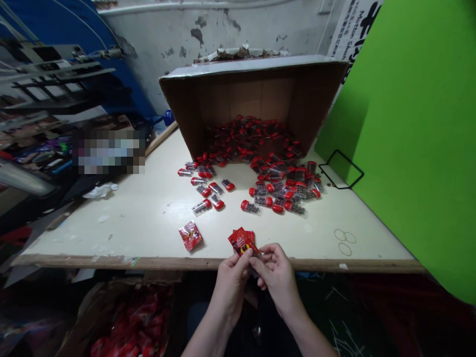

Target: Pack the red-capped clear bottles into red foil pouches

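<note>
My left hand (231,280) and my right hand (275,271) meet at the table's front edge, both pinching a small red printed packet (243,242) that sticks up between the fingertips. Another red packet (190,235) lies flat on the white table (141,218) to the left of my hands. Farther back, several small clear capsules with red caps (282,191) are scattered on the table, spilling from a cardboard box (208,94) lying on its side.
A green panel (416,129) stands along the right side with a black wire frame (342,169) at its foot. Below the table's front left sits a box of red packets (130,322). Cluttered shelves (40,114) fill the left. Rubber bands (344,240) lie at right.
</note>
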### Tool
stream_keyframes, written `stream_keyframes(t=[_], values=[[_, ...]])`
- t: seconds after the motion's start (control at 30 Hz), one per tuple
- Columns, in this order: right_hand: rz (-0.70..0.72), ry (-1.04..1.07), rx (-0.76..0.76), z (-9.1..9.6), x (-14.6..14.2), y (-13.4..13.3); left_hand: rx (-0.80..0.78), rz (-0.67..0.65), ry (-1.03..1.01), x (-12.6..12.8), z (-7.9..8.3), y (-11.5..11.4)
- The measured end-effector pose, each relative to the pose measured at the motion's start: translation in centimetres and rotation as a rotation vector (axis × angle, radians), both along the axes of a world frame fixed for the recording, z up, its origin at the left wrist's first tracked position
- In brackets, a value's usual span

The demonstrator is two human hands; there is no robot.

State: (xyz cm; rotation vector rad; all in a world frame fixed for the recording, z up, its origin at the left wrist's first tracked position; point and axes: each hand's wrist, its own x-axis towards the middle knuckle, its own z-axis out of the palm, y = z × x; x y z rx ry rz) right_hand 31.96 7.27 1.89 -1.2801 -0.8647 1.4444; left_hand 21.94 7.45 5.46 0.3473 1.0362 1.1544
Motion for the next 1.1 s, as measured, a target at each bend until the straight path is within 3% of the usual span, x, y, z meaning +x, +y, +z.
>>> stream_keyframes(t=[0.07,0.17,0.27,0.47,0.87,1.0,1.1], values=[[0.035,0.055,0.014,0.0,0.1,0.1,-0.003,-0.008,-0.021,-0.2,0.1,0.1],[0.194,0.124,0.066,0.2,0.9,0.2,-0.030,-0.028,-0.024,-0.8,0.5,0.4],[0.285,0.058,0.144,0.2,2.1,0.3,-0.083,-0.045,-0.064,-1.2,0.7,0.5],[0.268,-0.063,0.228,-0.4,2.8,1.1,-0.106,-0.048,-0.161,-0.5,0.9,-0.5],[0.273,-0.116,0.276,-0.5,2.0,1.2,-0.052,-0.021,-0.077,0.2,1.3,-1.4],[0.305,-0.193,0.332,0.2,3.0,2.2,-0.028,0.014,0.147,-3.1,1.1,-2.8],[0.191,-0.516,0.395,0.7,4.4,4.9,-0.099,0.096,0.546,-9.6,-0.1,-5.6]])
